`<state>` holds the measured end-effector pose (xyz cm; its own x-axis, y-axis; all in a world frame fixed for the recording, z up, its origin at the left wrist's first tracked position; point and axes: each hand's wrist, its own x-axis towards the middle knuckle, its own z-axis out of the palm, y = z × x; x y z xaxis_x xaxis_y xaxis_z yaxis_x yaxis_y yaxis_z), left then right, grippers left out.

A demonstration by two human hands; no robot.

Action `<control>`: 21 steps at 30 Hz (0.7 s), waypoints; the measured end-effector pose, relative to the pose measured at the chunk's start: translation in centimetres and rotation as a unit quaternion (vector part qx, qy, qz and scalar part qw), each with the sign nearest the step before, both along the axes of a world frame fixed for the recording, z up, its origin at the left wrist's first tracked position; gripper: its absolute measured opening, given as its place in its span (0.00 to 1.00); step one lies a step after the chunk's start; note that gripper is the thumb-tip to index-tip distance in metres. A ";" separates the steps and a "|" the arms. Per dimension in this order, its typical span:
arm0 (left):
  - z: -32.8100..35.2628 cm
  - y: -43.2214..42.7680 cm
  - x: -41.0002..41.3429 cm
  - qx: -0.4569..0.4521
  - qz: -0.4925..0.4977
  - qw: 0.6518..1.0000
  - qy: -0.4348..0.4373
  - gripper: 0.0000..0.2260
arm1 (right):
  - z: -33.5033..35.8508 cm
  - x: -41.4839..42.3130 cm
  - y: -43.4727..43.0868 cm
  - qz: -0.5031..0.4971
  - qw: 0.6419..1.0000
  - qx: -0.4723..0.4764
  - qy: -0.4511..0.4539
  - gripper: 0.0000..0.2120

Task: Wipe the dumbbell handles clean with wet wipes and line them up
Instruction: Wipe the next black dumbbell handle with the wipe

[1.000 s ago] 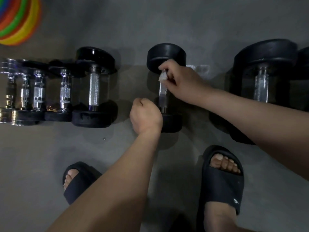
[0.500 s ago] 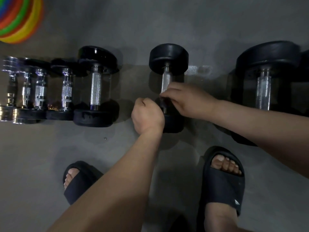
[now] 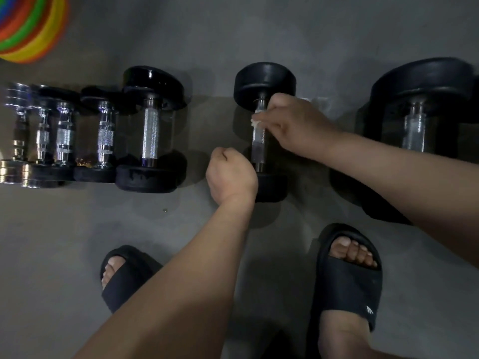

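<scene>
Seven dumbbells (image 3: pixel 150 130) in a row, right grip (image 3: pixel 293 125) pinching one wipe (image 3: pixel 255 123) on handle (image 3: pixel 259 141), left grip (image 3: pixel 230 174) fisted, empty.

**Wipe back at the top of the handle**

The right hand (image 3: pixel 295 125) has slid up the handle (image 3: pixel 259 143) of the dumbbell (image 3: pixel 264 84), from its lower half to just under the far black head; the wet wipe (image 3: pixel 255 122) (hidden under the fingers half a second ago) shows again at the fingertips; the handle's lower stretch lies uncovered.
</scene>
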<state>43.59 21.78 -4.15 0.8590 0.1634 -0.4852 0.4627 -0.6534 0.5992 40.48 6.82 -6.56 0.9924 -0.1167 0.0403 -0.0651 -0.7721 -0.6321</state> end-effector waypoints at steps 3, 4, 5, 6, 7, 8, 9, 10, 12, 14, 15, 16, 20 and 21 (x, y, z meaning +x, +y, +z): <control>-0.3 0.2 0.1 -0.006 0.005 1.000 -0.003 0.12 | -0.2 -1.0 1.4 0.053 0.998 0.018 -0.001 0.17; -0.4 0.3 0.1 -0.009 0.009 1.000 -0.006 0.12 | -0.3 -1.6 2.0 0.108 0.994 0.025 0.005 0.18; -0.5 0.3 0.2 -0.012 0.011 1.000 -0.008 0.12 | 0.0 -2.2 2.2 0.151 0.988 0.028 0.021 0.20; -0.6 0.3 0.3 -0.013 0.013 1.000 -0.010 0.13 | 0.2 -2.2 2.0 0.176 0.984 0.022 0.029 0.21; -0.6 0.3 0.3 -0.013 0.013 1.000 -0.012 0.13 | 0.6 -1.8 1.5 0.182 0.983 0.014 0.031 0.20; -0.6 0.3 0.2 -0.013 0.013 1.000 -0.013 0.13 | 0.7 -1.2 0.9 0.167 0.985 0.013 0.036 0.17; -0.6 0.3 0.2 -0.013 0.012 1.000 -0.013 0.13 | 0.9 -0.8 0.3 0.139 0.989 0.021 0.045 0.14; -0.6 0.3 0.2 -0.012 0.011 1.000 -0.012 0.13 | 1.0 -0.5 -0.1 0.108 0.992 0.039 0.046 0.11; -0.7 0.4 0.3 -0.015 0.012 1.000 -0.010 0.12 | 0.9 -0.7 0.0 0.087 0.994 0.049 0.035 0.10; -0.7 0.5 0.5 -0.017 0.011 1.000 -0.009 0.12 | 0.7 -1.6 0.9 0.145 0.988 0.052 0.034 0.12; -0.7 0.5 0.5 -0.017 0.009 1.000 -0.009 0.12 | 0.7 -2.1 1.1 0.175 0.982 0.062 0.046 0.13; -0.7 0.5 0.5 -0.019 0.008 1.000 -0.010 0.12 | 0.8 -2.3 1.0 0.189 0.978 0.069 0.061 0.13; -0.9 0.6 0.7 -0.025 0.014 1.000 -0.011 0.12 | 0.7 -1.8 -0.3 0.098 0.991 0.064 0.071 0.09; -1.0 0.7 0.8 -0.025 0.016 1.000 -0.010 0.12 | 0.7 -2.0 -0.1 0.091 0.991 0.071 0.066 0.10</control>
